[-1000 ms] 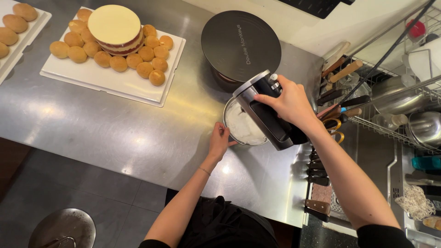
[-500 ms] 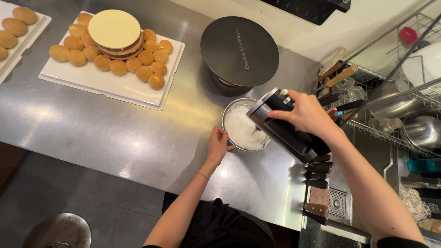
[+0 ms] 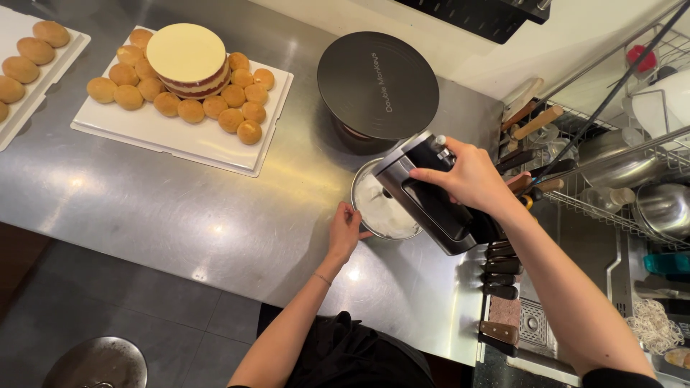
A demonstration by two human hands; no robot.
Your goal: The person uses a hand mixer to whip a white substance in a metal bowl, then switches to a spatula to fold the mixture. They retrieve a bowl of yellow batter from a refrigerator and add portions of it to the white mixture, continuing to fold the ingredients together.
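My right hand (image 3: 471,176) grips a black and silver hand mixer (image 3: 431,197), held tilted over a small metal bowl (image 3: 381,208) with white cream in it. My left hand (image 3: 345,228) rests against the bowl's near left rim, steadying it on the steel counter (image 3: 180,208). A black cake turntable (image 3: 377,82) stands just behind the bowl. At the far left a white board (image 3: 180,136) carries a round layered cake with a pale top (image 3: 188,59), ringed by several golden buns.
A second white tray with buns (image 3: 29,61) lies at the left edge. Several knives sit in a rack (image 3: 499,276) right of the bowl. A wire dish rack with metal bowls (image 3: 632,179) fills the right side. A round stool (image 3: 97,363) stands below.
The mixer has tilted and shifted slightly right of the bowl, so more of the cream shows. My left hand has stayed on the bowl's rim.
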